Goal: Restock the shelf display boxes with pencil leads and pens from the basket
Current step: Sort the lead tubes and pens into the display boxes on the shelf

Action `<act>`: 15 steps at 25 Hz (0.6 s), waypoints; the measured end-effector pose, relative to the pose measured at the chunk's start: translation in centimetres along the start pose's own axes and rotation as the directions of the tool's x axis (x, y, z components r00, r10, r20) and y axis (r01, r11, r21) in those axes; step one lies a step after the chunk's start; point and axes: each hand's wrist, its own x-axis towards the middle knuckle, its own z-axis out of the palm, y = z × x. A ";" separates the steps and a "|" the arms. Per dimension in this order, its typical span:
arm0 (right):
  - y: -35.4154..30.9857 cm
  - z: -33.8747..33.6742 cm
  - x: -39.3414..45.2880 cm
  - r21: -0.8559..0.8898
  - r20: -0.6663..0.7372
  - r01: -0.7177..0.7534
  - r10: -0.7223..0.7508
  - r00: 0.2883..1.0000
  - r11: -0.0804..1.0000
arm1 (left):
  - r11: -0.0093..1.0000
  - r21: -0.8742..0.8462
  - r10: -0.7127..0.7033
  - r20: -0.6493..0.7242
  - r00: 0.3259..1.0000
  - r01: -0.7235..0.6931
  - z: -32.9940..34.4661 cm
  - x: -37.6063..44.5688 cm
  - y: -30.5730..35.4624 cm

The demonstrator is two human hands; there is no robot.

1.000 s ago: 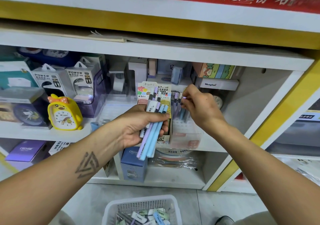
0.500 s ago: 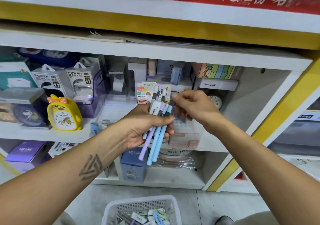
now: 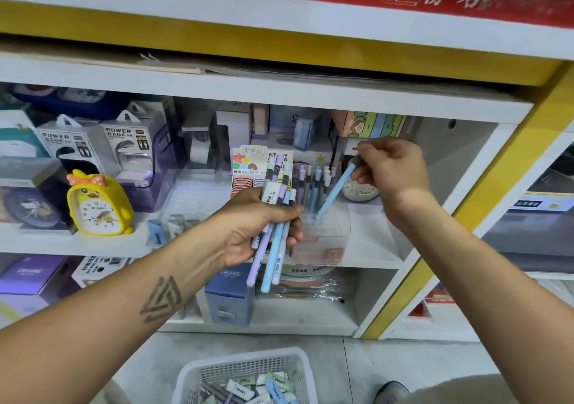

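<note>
Our right hand point(image 3: 392, 170) pinches a blue pen point(image 3: 334, 193), tip entering the clear display box point(image 3: 323, 236); our left hand point(image 3: 261, 226) grips the pen bundle point(image 3: 273, 248). Next, we release it upright.

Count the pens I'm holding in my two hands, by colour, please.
Left hand: the bunch is overlapped, so counts are approximate.
Purple pens: 2
Blue pens, left hand: 2
White pen: 1
Blue pen, right hand: 1
Total: about 6
</note>
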 end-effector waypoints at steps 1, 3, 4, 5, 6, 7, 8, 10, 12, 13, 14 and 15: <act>0.4 0.0 0.0 -0.134 0.021 0.080 -0.078 0.997 0.988 | 1.000 -0.001 0.002 -0.006 1.000 -0.002 0.0 0.0 0.0; 1.4 0.2 -0.3 -0.390 0.147 0.221 -0.177 0.973 0.894 | 0.999 -0.032 -0.004 -0.005 1.000 0.003 0.0 0.2 0.0; 2.0 0.4 -0.6 -0.470 0.208 0.272 -0.195 0.959 0.840 | 0.999 -0.047 -0.011 -0.002 1.000 0.011 0.0 0.2 0.0; 2.5 0.5 -0.7 -0.508 0.252 0.308 -0.203 0.946 0.804 | 0.998 -0.054 -0.016 0.001 1.000 0.016 0.1 0.3 0.0; 3.0 0.6 -0.8 -0.516 0.280 0.330 -0.208 0.937 0.791 | 0.998 -0.055 -0.018 0.005 1.000 0.019 0.1 0.3 0.0; 3.3 0.6 -0.8 -0.513 0.296 0.341 -0.211 0.932 0.787 | 0.998 -0.055 -0.018 0.009 1.000 0.019 0.1 0.3 -0.1; 3.6 0.7 -0.7 -0.509 0.309 0.349 -0.212 0.927 0.787 | 0.998 -0.055 -0.018 0.011 1.000 0.018 0.1 0.3 -0.1; 3.9 0.7 -0.7 -0.502 0.326 0.355 -0.208 0.922 0.788 | 0.998 -0.053 -0.017 0.012 1.000 0.018 0.0 0.3 -0.1; 3.9 0.8 -0.7 -0.475 0.349 0.363 -0.207 0.914 0.802 | 0.999 -0.046 -0.016 0.014 1.000 0.017 0.0 0.3 -0.1; 3.8 0.9 -0.8 -0.466 0.371 0.377 -0.210 0.905 0.800 | 0.999 -0.043 -0.014 0.016 1.000 0.015 -0.1 0.2 -0.1; 3.9 1.0 -0.9 -0.463 0.396 0.396 -0.215 0.893 0.793 | 0.999 -0.042 -0.012 0.018 1.000 0.013 -0.1 0.2 -0.1; 3.9 1.2 -1.1 -0.472 0.409 0.407 -0.215 0.887 0.782 | 0.999 -0.043 -0.012 0.021 1.000 0.013 -0.1 0.2 -0.1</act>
